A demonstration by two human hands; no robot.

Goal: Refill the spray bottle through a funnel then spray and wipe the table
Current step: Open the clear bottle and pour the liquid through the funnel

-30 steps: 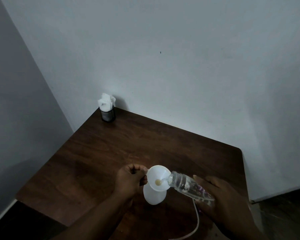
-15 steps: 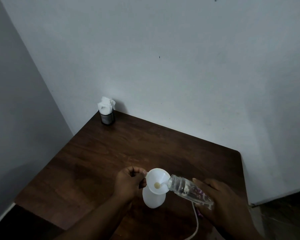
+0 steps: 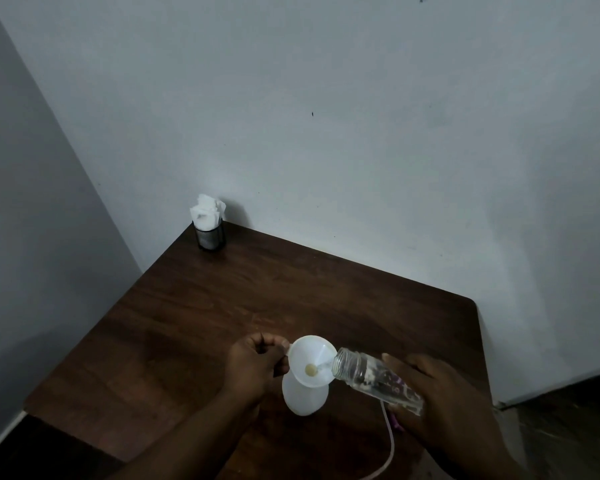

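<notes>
Spray bottle [image 3: 305, 398], white; conical funnel [image 3: 307, 353]; clear bottle [image 3: 371, 377]

Pale grey walls [image 3: 326, 98] meet in a corner behind a dark wooden table [image 3: 222, 306]; dim light.

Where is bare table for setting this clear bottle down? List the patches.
Free: the table stretch between the tissue holder and the funnel, and the strip left of the left hand. Crowded: the near right, where spray bottle, clear bottle, right hand and tube bunch.
</notes>
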